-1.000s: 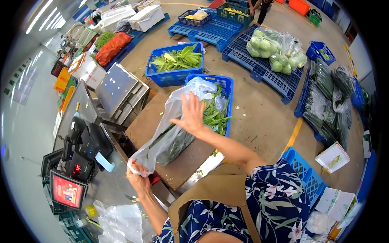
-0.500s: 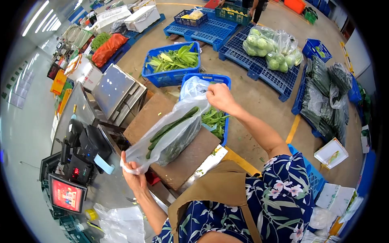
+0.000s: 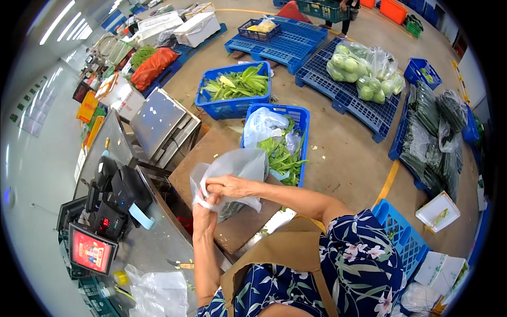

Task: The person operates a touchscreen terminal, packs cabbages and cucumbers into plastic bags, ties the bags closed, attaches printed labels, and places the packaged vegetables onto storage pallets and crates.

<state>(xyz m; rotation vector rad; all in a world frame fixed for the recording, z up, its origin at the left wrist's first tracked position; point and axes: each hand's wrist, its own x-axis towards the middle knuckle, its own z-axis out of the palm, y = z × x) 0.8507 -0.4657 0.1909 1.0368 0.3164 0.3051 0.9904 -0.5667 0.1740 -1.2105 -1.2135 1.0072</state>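
A translucent plastic bag [image 3: 240,162] is bunched up in front of me over a brown board [image 3: 245,228]. My left hand [image 3: 204,214] is closed on the bag's gathered edge. Against it, my right hand [image 3: 226,186] grips the same edge, fingers curled in. Under the film a dark green patch [image 3: 230,210] shows, partly covered by the bag and my hands. Just beyond the board stands a blue crate [image 3: 305,145] with leafy greens [image 3: 280,158] and a bluish plastic bag [image 3: 261,128].
Left are a metal scale [image 3: 153,127], a lit screen [image 3: 91,251] and a knife [image 3: 182,264] on the metal table. Another blue crate [image 3: 232,109] holds greens. Bagged round vegetables [image 3: 348,66] lie on a blue pallet [image 3: 364,116]. A person [image 3: 346,18] stands at the back.
Before, the bag was stretched between my hands with long cucumbers showing inside. My right hand has come down to my left, and the bag is now bunched and its contents mostly hidden.
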